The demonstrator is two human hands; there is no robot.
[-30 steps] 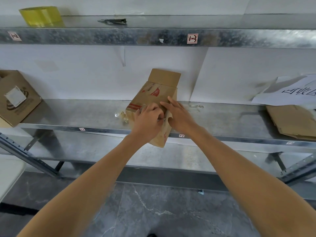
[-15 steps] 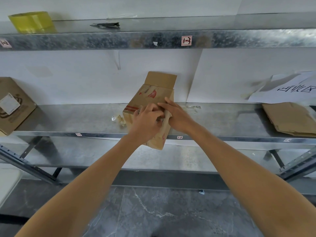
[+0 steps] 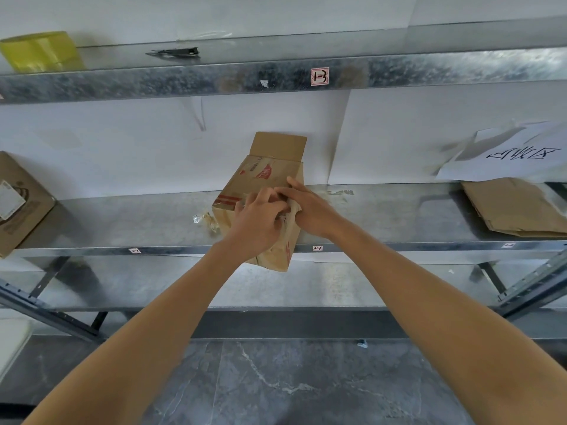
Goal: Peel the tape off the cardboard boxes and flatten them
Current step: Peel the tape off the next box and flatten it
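Observation:
A small brown cardboard box point(image 3: 264, 174) with red print sits on the middle metal shelf point(image 3: 122, 219), its near end hanging over the shelf's front edge and its far flap standing up against the wall. My left hand point(image 3: 256, 220) is curled on the near top of the box, fingers bent as if pinching tape there; the tape itself is hidden under the fingers. My right hand point(image 3: 310, 207) rests on the box's right top edge with its fingers meeting those of the left hand. A crumpled bit of clear tape point(image 3: 204, 219) lies on the shelf left of the box.
Another brown box point(image 3: 18, 204) with a white label stands at the shelf's left end. Flattened cardboard point(image 3: 515, 207) lies at the right under a white paper sign point(image 3: 515, 154). On the upper shelf are a yellow tape roll point(image 3: 40, 50) and a dark tool point(image 3: 175, 52).
Both hands stay on the box's near top, fingers shifting slightly closer together. The view has tilted a little; the box has barely moved.

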